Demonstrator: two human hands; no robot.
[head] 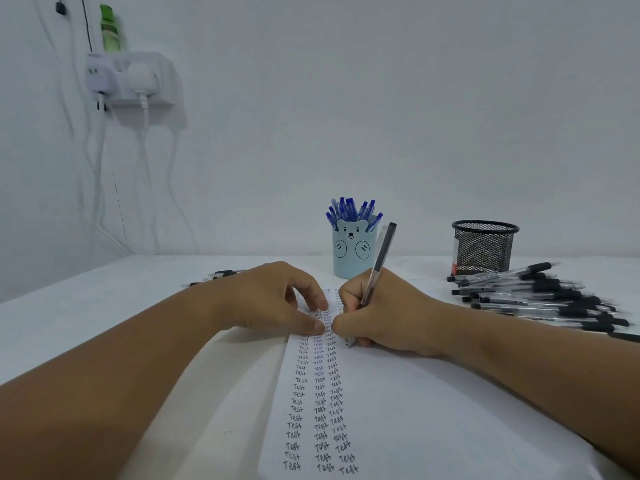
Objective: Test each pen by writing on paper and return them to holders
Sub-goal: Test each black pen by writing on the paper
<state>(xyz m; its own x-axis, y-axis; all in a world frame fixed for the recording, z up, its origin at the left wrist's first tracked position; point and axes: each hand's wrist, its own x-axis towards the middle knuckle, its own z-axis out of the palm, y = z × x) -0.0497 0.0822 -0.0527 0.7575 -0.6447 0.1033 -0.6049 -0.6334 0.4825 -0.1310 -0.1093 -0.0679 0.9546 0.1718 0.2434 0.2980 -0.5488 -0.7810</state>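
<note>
My right hand [384, 317] grips a black pen [379, 263] with its tip down on the white paper [398, 410], beside three columns of handwritten "Test". My left hand [273, 299] rests on the paper's upper left part, fingers loosely curled with the fingertips pressing the sheet. Behind my hands stands a light blue bear holder [353, 251] full of blue pens. A black mesh holder [484, 245] stands at the back right. A pile of black pens [540, 296] lies on the table to the right.
A few more black pens [218, 276] lie behind my left wrist. On the wall at the left hang a socket with plugs [128, 79], white cables and a green bottle [110, 29]. The white table [86, 306] reaches back to the wall.
</note>
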